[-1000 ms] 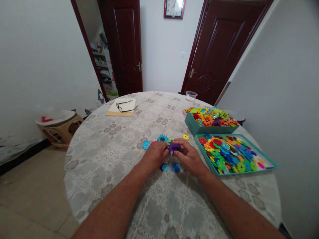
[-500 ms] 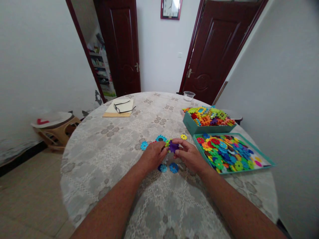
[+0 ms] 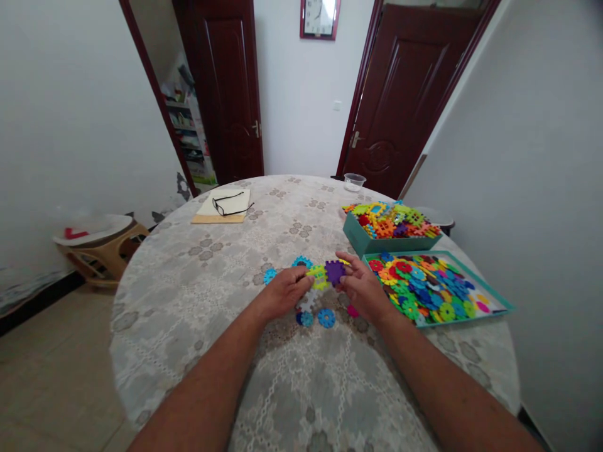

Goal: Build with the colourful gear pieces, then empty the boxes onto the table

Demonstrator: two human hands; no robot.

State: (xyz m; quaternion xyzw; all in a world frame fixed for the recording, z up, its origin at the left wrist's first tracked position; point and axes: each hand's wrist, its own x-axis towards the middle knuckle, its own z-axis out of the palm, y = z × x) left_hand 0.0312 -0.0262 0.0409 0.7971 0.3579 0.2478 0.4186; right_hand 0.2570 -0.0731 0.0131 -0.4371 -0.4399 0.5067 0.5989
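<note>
"What's new?"
"Watching from far off, past the round blue piece on the desk, my left hand pinches the green piece, my right hand the purple piece. A second ago green hardly showed; now they're edge to edge (joined, I think)."
"Where?"
"Between both grips; the box sits farther."

Yellow-green windowed piece in left hand, purple toothed square in right hand; side by side between hands, faces toward camera, interlock unclear.
</note>
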